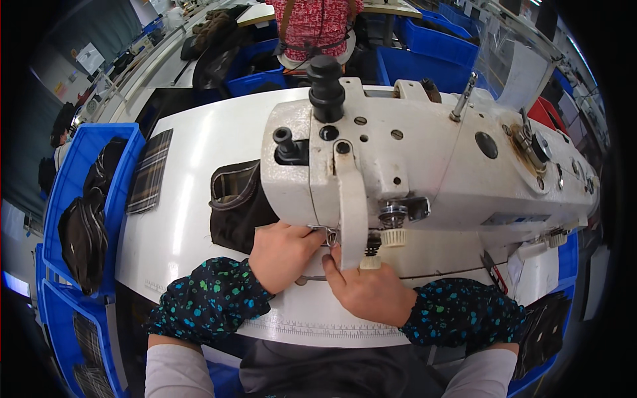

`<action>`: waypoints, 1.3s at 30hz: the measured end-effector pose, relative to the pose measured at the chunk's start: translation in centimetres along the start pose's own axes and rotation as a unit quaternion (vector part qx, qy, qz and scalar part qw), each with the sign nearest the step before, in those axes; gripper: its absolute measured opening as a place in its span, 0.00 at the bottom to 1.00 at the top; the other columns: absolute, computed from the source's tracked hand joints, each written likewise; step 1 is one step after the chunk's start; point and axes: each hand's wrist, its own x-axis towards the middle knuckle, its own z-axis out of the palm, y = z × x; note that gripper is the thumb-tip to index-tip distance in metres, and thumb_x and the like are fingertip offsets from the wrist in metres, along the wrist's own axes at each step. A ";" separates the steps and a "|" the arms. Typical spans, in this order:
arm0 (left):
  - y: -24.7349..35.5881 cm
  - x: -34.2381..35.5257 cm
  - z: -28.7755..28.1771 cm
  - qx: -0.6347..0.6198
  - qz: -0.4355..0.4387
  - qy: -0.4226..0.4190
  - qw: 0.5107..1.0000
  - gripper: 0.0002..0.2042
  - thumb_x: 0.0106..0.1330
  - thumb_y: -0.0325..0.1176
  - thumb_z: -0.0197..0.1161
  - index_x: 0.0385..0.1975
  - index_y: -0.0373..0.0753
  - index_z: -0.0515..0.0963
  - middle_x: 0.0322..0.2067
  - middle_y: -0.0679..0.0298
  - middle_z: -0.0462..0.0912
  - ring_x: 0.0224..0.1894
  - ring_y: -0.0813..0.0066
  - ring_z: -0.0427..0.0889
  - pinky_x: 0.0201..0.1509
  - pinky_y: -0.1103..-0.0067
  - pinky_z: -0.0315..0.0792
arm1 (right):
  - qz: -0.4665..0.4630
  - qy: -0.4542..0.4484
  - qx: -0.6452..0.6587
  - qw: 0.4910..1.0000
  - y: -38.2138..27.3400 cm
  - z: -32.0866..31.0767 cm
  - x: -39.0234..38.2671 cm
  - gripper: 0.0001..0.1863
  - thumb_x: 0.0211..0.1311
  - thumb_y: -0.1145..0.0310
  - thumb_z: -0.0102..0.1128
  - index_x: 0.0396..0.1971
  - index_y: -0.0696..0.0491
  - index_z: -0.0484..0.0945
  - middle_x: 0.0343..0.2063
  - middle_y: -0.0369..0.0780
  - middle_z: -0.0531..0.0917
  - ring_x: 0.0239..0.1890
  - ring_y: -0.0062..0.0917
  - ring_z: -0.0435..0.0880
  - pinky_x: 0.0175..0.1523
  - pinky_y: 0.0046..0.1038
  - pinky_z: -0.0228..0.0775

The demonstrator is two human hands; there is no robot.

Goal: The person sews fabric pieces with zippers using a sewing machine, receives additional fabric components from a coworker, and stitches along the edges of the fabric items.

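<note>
My left hand point(285, 255) is closed, its fingertips beside the presser foot point(332, 237) of a white sewing machine point(424, 159). Just beyond that hand lies a dark brown cloth piece point(232, 222) with a curved, zip-like edge and a plaid lining; it runs partly behind the machine head. My right hand point(375, 295) is on the near side of the foot, index finger reaching up to it and the other fingers curled. The fingertips of both hands nearly meet under the needle. Whatever is between them is too small or hidden to make out.
A plaid cloth panel point(149, 172) lies on the white table point(192, 146) at left. Blue bins point(126, 172) with dark pieces stand beside it. Small red-handled snips point(494, 272) lie right of the machine. Across the table sits a person in a red patterned top point(315, 30).
</note>
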 end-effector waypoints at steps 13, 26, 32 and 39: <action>0.2 0.5 -0.5 0.003 0.017 0.040 0.999 0.14 0.53 0.31 0.63 0.40 0.44 0.86 0.36 0.70 0.83 0.44 0.67 0.82 0.51 0.72 0.76 | -0.005 0.024 0.000 1.000 0.2 0.0 0.1 0.18 0.56 0.71 0.58 0.46 0.59 0.83 0.45 0.51 0.86 0.19 0.18 0.80 0.17 0.21 0.69; 0.6 2.2 -4.2 -0.046 0.027 -0.190 0.980 0.13 0.57 0.27 0.61 0.43 0.37 0.81 0.39 0.55 0.82 0.36 0.53 0.85 0.37 0.65 0.81 | -0.044 0.100 0.024 0.994 0.0 0.1 0.4 0.15 0.58 0.64 0.61 0.40 0.59 0.84 0.40 0.50 0.85 0.24 0.23 0.81 0.26 0.22 0.71; 0.0 2.0 -3.7 -0.250 -0.004 -0.143 0.958 0.12 0.55 0.20 0.59 0.40 0.31 0.78 0.35 0.49 0.81 0.35 0.50 0.83 0.38 0.66 0.77 | -0.076 0.129 -0.026 0.988 -0.6 0.8 0.5 0.09 0.56 0.67 0.61 0.33 0.55 0.84 0.37 0.45 0.85 0.22 0.19 0.78 0.23 0.21 0.67; 1.0 1.3 -5.4 -0.221 -0.061 -0.181 0.956 0.15 0.59 0.25 0.62 0.46 0.33 0.76 0.34 0.49 0.81 0.37 0.52 0.82 0.38 0.67 0.76 | -0.074 0.127 -0.013 0.989 -0.2 1.3 0.6 0.09 0.55 0.67 0.61 0.30 0.56 0.83 0.23 0.36 0.77 0.17 0.18 0.73 0.20 0.21 0.62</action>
